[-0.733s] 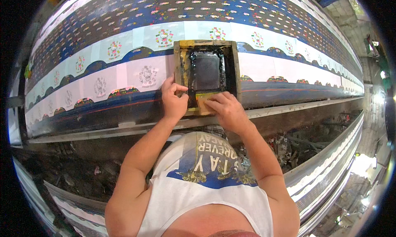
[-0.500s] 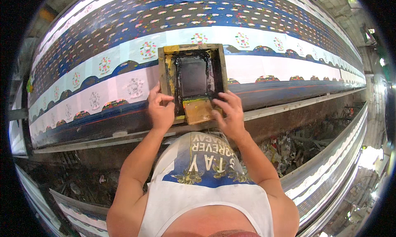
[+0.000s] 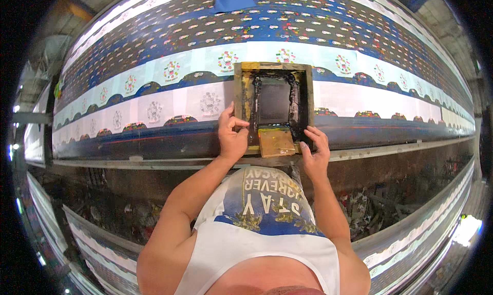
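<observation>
A small wooden screen-printing frame point(image 3: 308, 90) with a dark mesh window point(image 3: 273, 102) is over the pale panels at the near edge of the long table. Dark ink smears its inner border. Inside its near end leans a flat brown squeegee block point(image 3: 277, 142) with a yellow-stained top. My left hand point(image 3: 233, 135) is closed on the frame's lower left side, thumb and forefinger over the rim. At the lower right side, my right hand point(image 3: 316, 150) holds the frame with bent fingers, its thumb close to the squeegee. Whether the frame lies flat is hard to tell.
Pale panels with grey-outlined prints point(image 3: 209, 104) run left of the frame. Behind them lies a row of greenish panels with coloured prints point(image 3: 285, 55). A blue cloth point(image 3: 233, 0) rests at the far side. A rail point(image 3: 205, 161) borders the table's near edge.
The frame and both hands have moved right along the table, and another grey print shows left of the frame. My right hand has drawn away from the squeegee to the frame's side.
</observation>
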Available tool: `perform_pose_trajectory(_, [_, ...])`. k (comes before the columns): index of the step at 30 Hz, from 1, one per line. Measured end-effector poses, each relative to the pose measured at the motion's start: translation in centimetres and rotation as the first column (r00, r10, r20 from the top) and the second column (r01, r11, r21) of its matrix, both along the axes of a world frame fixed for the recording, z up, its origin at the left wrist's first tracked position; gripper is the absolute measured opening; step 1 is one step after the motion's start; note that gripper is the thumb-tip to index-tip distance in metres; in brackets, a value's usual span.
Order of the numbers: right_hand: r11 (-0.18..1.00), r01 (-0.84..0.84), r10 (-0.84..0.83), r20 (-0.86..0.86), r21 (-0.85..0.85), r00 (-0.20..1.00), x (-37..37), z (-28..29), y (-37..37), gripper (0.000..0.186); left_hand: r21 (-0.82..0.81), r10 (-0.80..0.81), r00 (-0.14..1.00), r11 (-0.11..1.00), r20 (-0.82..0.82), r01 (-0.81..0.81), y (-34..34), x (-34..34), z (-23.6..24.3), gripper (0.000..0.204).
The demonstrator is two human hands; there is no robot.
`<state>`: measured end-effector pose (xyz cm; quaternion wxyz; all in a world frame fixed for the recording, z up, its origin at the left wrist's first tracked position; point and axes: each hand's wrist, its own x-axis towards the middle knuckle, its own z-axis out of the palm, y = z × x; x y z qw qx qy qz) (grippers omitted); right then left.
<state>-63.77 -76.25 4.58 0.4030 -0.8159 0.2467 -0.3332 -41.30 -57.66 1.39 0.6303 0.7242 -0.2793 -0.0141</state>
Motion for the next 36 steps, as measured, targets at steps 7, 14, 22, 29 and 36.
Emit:
perform_pose_trajectory(7, [0.959, -0.092, 0.059, -0.131, -0.266, 0.99, -2.3, 0.2, -3.0, 0.04, 0.016, 0.045, 0.997, 0.999, -0.062, -0.044, -2.4, -1.7, -1.4, 0.017])
perform_pose_trajectory(14, [0.808, -0.441, 0.386, -0.216, -0.39, 0.897, 0.1, 2.7, -1.5, 0.052, -0.015, 0.053, 0.995, 0.998, -0.09, -0.055, -3.3, -2.0, -1.6, 0.018])
perform_pose_trajectory(22, [0.667, -0.606, 0.437, -0.432, -0.433, 0.789, 2.7, 4.7, -1.5, 0.06, 0.016, 0.063, 0.989, 0.998, -0.131, -0.062, -2.8, -1.6, -1.8, 0.016])
perform_pose_trajectory(29, [0.625, -0.719, 0.444, -0.619, -0.304, 0.648, 5.6, 9.4, -3.6, 0.049, 0.009, 0.058, 0.985, 0.998, -0.162, -0.057, -3.0, -1.7, -1.7, 0.016])
perform_pose_trajectory(36, [0.683, -0.689, 0.379, -0.689, -0.242, 0.618, 12.5, 10.9, -8.6, 0.049, 0.095, 0.065, 0.992, 0.994, -0.109, -0.055, -2.9, -1.6, -1.9, 0.016])
